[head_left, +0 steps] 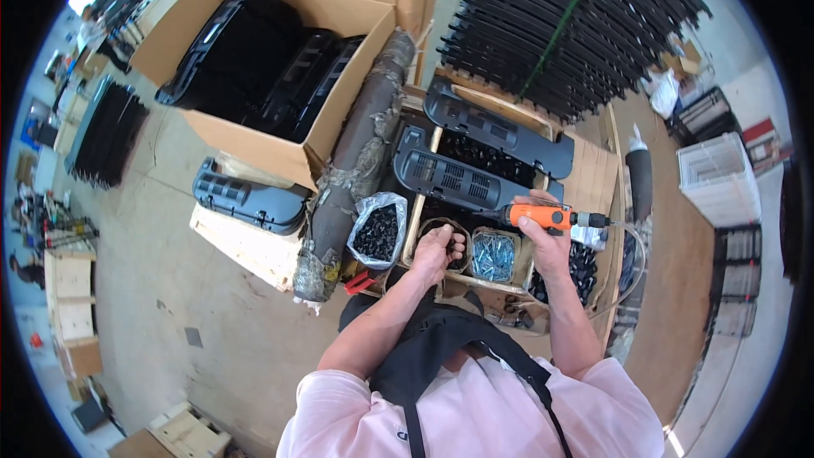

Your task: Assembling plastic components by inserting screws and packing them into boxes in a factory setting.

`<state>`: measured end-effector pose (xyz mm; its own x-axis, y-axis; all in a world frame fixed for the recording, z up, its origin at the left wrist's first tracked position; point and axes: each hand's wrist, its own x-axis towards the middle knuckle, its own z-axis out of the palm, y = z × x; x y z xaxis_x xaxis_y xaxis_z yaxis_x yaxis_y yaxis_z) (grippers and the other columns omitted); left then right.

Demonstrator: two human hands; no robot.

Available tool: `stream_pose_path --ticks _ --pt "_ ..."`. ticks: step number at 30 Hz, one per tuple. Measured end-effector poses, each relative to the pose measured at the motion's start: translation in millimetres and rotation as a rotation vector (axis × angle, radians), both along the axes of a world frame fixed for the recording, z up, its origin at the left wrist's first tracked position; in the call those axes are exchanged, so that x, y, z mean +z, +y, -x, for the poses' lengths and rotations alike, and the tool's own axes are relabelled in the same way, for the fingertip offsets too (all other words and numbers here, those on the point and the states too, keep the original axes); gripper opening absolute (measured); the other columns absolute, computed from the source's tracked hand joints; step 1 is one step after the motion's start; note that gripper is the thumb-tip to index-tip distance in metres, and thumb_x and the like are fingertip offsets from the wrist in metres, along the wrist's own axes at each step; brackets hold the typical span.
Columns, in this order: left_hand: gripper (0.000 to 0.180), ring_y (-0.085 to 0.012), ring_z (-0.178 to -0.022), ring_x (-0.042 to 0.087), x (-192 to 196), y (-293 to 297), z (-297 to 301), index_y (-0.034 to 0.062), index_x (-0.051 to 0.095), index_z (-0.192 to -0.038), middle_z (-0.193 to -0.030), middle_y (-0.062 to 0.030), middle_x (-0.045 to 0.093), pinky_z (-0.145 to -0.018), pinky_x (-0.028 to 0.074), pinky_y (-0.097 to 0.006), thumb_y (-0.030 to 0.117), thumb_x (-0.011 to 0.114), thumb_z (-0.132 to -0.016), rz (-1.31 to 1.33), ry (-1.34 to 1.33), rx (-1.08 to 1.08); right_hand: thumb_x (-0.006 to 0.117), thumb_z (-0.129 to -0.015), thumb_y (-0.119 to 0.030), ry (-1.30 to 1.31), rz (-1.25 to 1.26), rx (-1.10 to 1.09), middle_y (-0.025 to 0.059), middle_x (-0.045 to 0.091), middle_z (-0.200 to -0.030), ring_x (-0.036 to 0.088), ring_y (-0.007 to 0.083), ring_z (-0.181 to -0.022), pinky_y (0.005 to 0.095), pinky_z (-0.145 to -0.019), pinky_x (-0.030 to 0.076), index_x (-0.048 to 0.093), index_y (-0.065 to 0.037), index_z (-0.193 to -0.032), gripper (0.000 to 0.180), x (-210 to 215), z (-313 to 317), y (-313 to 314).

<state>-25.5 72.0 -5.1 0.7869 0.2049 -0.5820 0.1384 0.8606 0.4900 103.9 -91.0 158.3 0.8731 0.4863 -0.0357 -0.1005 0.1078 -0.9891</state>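
My right hand (548,242) is wrapped round an orange air screwdriver (539,217), its dark tip pointing left and a hose (642,256) leaving its rear. The tip is close to the right end of a dark plastic panel with slotted grilles (445,176). My left hand (437,253) is closed, fingers curled, over a round container (459,264) with a dark inside; what the fingers hold is hidden. To its right, a box of silvery screws (493,256) stands open. A bag of small black parts (378,231) lies to its left. Behind the near panel lies a second panel (500,129).
A cardboard box of black panels (292,148) stands at the far left. Beside it runs a long wrapped roll (360,148). Stacked black slats (551,17) rise at the back. More panels (250,198) lie on the left, and white crates (721,178) stand at the right.
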Motion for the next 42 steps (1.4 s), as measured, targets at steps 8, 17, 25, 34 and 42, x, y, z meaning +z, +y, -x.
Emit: stream_pose_path --ticks 8,17,25,34,42 --pt "0.036 -0.0110 -0.067 0.050 35 -13 -29 0.0128 0.069 -0.106 -0.076 0.0061 0.057 -0.060 0.040 -0.026 0.048 0.063 -0.104 0.130 0.060 -0.093 0.074 -0.088 0.000 0.081 -0.096 -0.124 0.0184 0.070 -0.126 0.066 0.0273 -0.121 0.0420 -0.108 0.052 0.053 0.001 -0.139 0.055 -4 15 -36" --pt "0.037 -0.0099 -0.065 0.047 49 -31 -47 0.0156 0.066 -0.104 -0.073 0.0077 0.051 -0.058 0.039 -0.025 0.052 0.062 -0.103 0.281 0.064 0.028 0.077 -0.087 -0.004 0.030 -0.078 -0.056 0.0171 0.070 -0.127 0.068 0.0211 -0.115 0.0369 -0.103 0.054 0.055 -0.002 -0.139 0.056 -15 23 -42" --pt "0.035 -0.0108 -0.068 0.049 60 -38 -53 0.0147 0.066 -0.108 -0.076 0.0062 0.051 -0.059 0.042 -0.026 0.049 0.059 -0.105 0.305 0.047 0.128 0.077 -0.088 -0.004 0.000 -0.119 -0.105 0.0179 0.070 -0.127 0.068 0.0216 -0.116 0.0385 -0.105 0.054 0.054 -0.001 -0.139 0.055 -18 28 -41" --pt "0.043 -0.0121 -0.072 0.049 80 -45 -55 0.0095 0.064 -0.124 -0.080 0.0035 0.051 -0.063 0.041 -0.027 0.049 0.056 -0.108 0.217 0.021 -0.072 0.074 -0.089 0.001 0.016 -0.242 -0.255 0.0181 0.070 -0.126 0.066 0.0253 -0.120 0.0402 -0.107 0.053 0.052 0.001 -0.138 0.055 -20 15 -42" --pt "0.027 -0.0134 -0.067 0.050 25 -37 -69 0.0117 0.062 -0.111 -0.080 0.0018 0.055 -0.062 0.042 -0.029 0.039 0.064 -0.106 0.013 0.238 -0.166 0.072 -0.089 0.004 0.075 -0.346 -0.443 0.0197 0.067 -0.130 0.064 0.0269 -0.122 0.0435 -0.112 0.049 0.051 -0.001 -0.141 0.056 -2 6 -80"
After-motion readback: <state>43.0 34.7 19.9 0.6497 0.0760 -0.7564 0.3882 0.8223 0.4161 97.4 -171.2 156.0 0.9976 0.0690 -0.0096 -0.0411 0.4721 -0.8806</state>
